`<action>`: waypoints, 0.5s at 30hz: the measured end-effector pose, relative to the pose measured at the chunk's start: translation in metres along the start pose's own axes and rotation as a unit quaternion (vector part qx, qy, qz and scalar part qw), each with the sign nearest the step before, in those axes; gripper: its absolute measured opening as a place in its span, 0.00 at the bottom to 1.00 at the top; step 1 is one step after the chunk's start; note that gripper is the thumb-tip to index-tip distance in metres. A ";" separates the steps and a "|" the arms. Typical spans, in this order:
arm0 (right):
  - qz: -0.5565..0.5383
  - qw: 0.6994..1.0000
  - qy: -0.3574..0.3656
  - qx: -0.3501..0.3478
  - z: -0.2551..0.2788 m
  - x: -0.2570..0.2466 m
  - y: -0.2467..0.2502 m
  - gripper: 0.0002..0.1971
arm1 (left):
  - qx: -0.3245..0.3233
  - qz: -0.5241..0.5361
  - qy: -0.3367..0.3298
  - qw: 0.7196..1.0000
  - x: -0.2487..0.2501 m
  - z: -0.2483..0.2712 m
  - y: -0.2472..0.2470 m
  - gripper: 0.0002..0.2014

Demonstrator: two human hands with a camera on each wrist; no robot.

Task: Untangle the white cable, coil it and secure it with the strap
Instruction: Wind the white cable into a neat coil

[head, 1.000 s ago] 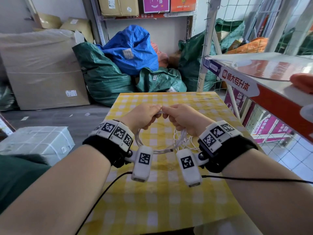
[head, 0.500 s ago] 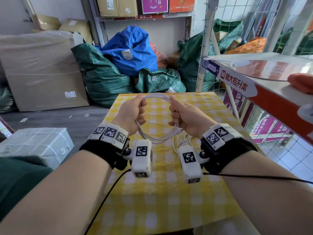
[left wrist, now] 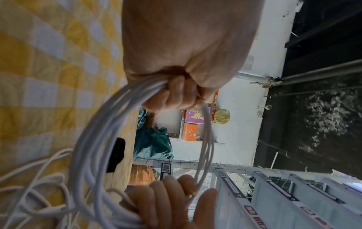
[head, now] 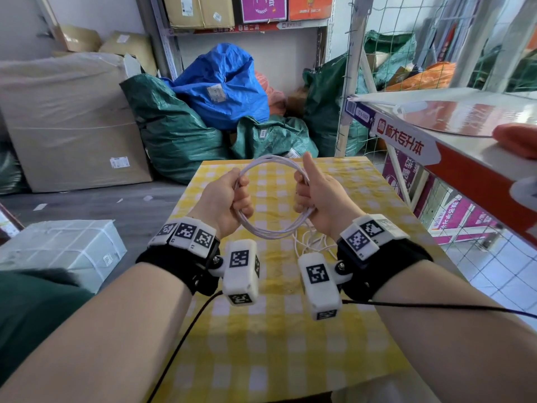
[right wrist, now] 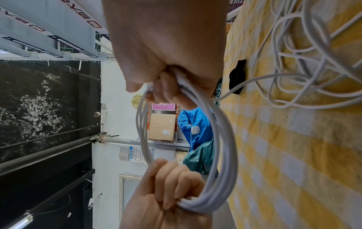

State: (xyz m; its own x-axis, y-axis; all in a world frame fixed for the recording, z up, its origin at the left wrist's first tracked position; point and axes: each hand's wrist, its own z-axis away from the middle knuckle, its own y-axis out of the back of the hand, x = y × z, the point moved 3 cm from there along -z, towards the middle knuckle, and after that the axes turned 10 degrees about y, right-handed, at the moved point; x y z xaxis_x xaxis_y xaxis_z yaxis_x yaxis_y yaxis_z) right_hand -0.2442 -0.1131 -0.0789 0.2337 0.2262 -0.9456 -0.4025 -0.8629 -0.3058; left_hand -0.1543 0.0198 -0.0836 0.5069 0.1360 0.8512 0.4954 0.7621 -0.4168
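Both fists grip the white cable (head: 271,167) coil: left hand (head: 225,200), right hand (head: 318,199). Keep loops even, feed slack off the surface (head: 276,330) slowly so nothing snags.

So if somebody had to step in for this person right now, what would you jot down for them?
Left hand: grips the left side of the white cable coil.
Right hand: grips the right side of the coil, thumb up.
The coil, several loops, is held above the yellow checked tablecloth.
Done: part of the cable is coiled.
Left: loose cable still lies in a tangle on the cloth; wind it on. A black item beside it may be the strap; nothing is fastened round the coil yet.
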 end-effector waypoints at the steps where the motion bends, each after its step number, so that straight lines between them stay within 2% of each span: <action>1: 0.008 1.000 -0.004 0.011 -0.001 -0.002 0.002 0.23 | -0.004 -0.028 0.009 1.000 -0.001 0.000 0.001 0.21; 3: 0.039 0.999 -0.009 0.014 -0.002 -0.004 0.005 0.24 | -0.014 -0.086 0.030 0.996 -0.001 0.002 0.001 0.21; 7: 0.163 0.986 -0.015 -0.034 -0.003 -0.006 0.006 0.23 | -0.011 -0.213 0.047 0.976 0.002 0.005 -0.003 0.20; 9: 0.222 0.973 -0.021 -0.053 -0.003 -0.006 0.003 0.23 | -0.016 -0.289 0.044 0.956 0.005 0.008 -0.009 0.19; 12: 0.284 0.956 -0.034 -0.072 -0.001 -0.007 -0.002 0.26 | -0.039 -0.412 0.029 0.910 0.007 0.012 -0.023 0.19; 14: 0.300 0.950 -0.042 -0.078 0.000 -0.007 -0.005 0.29 | -0.040 -0.463 0.017 0.885 0.007 0.013 -0.031 0.18; 15: 0.301 0.949 -0.045 -0.081 0.000 -0.007 -0.005 0.30 | -0.038 -0.470 0.010 0.882 0.007 0.013 -0.034 0.18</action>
State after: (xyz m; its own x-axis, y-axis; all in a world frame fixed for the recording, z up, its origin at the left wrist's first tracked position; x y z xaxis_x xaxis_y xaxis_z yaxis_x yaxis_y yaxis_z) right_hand -0.2436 -0.1101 -0.0711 -0.0745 -0.2981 -0.9516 -0.2953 -0.9049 0.3066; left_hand -0.1767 0.0033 -0.0597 -0.1419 -0.5452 0.8262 0.7487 0.4869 0.4498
